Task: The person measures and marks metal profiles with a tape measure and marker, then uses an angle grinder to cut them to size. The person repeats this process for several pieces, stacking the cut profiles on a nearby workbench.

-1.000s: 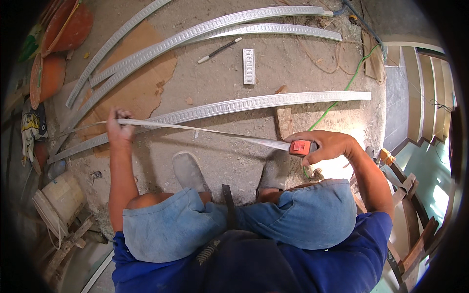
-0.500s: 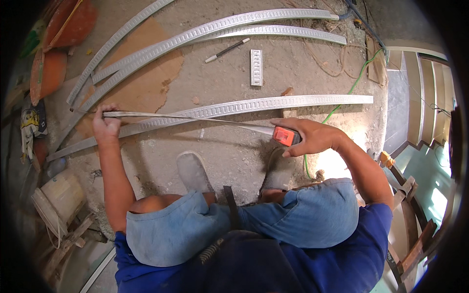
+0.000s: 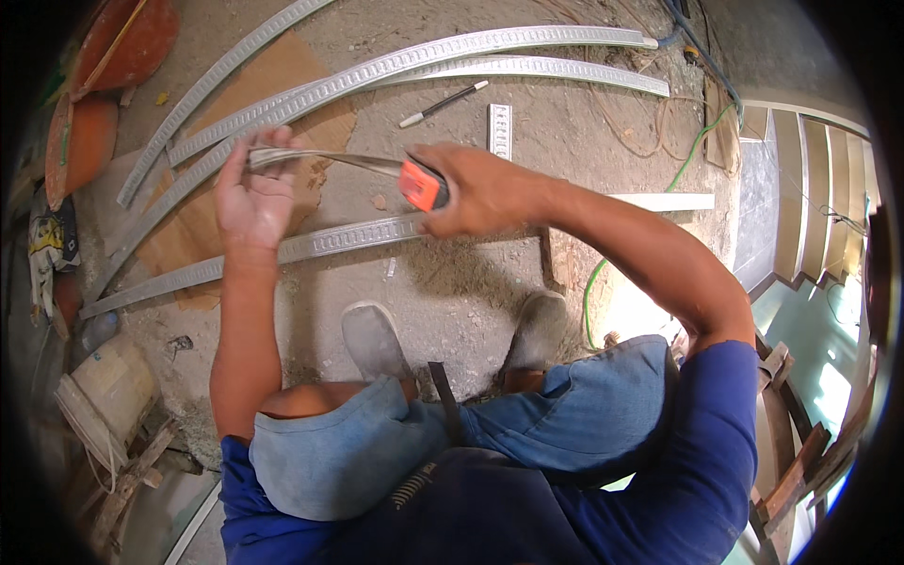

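Observation:
My right hand (image 3: 480,193) grips an orange and black tape measure (image 3: 422,185), held above the nearest slotted metal strip. A length of its blade (image 3: 353,160) is out and bows slightly toward my left hand (image 3: 256,193). There the blade's end lies across the fingers, which hold it loosely with the palm turned up. Beneath both hands, the long curved metal strip (image 3: 353,237) rests on the dusty floor, partly covered by my right hand and forearm. A short slotted metal piece (image 3: 500,130) lies just beyond my right wrist.
Several more curved metal strips (image 3: 471,44) lie farther off, some crossing over brown cardboard (image 3: 259,89). A marker (image 3: 443,104) lies between them and me. Green cable (image 3: 593,282) runs at the right. A dirty bucket (image 3: 111,386) and wood scraps (image 3: 132,480) are at the left.
My right hand has moved left with the tape measure, so the visible blade is much shorter. My left hand has shifted up and right, its palm now turned up.

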A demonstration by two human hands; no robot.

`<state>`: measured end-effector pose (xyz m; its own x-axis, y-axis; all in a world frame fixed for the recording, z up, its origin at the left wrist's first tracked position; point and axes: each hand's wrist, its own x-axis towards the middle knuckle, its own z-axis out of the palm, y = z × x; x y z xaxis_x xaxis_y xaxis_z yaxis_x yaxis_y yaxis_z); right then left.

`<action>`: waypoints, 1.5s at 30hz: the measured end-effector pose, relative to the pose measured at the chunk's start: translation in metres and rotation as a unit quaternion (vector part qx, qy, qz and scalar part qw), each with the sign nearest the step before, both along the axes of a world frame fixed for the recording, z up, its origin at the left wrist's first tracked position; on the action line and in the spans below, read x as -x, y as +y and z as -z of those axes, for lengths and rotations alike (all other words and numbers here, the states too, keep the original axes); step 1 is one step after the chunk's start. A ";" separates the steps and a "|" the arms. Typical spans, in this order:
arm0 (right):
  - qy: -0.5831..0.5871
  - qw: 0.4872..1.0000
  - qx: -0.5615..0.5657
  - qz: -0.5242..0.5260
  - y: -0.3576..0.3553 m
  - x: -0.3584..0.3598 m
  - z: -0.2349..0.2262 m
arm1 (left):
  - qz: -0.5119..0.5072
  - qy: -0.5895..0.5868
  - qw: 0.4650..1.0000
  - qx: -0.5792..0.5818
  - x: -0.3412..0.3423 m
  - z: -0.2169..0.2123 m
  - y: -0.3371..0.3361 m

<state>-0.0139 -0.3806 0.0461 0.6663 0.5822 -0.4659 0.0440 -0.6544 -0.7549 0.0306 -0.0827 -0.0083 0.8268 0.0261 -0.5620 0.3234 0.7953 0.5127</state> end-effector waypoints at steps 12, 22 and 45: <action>-0.307 0.947 0.096 0.016 0.060 -0.086 0.097 | 0.020 -0.004 0.863 -0.505 0.020 0.040 0.018; -0.254 0.956 0.041 0.141 -0.048 -0.035 0.028 | 0.533 -0.388 0.383 -0.647 0.083 0.037 -0.025; -0.141 0.842 0.170 0.492 -0.149 0.210 0.108 | 0.560 -0.481 0.370 -0.564 0.068 0.009 -0.230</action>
<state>-0.2240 -0.5296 -0.0622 0.8607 -0.4510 -0.2360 -0.4989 -0.6550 -0.5676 -0.0374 -0.3125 -0.0176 0.4764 -0.8667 -0.1479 -0.6374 -0.4563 0.6209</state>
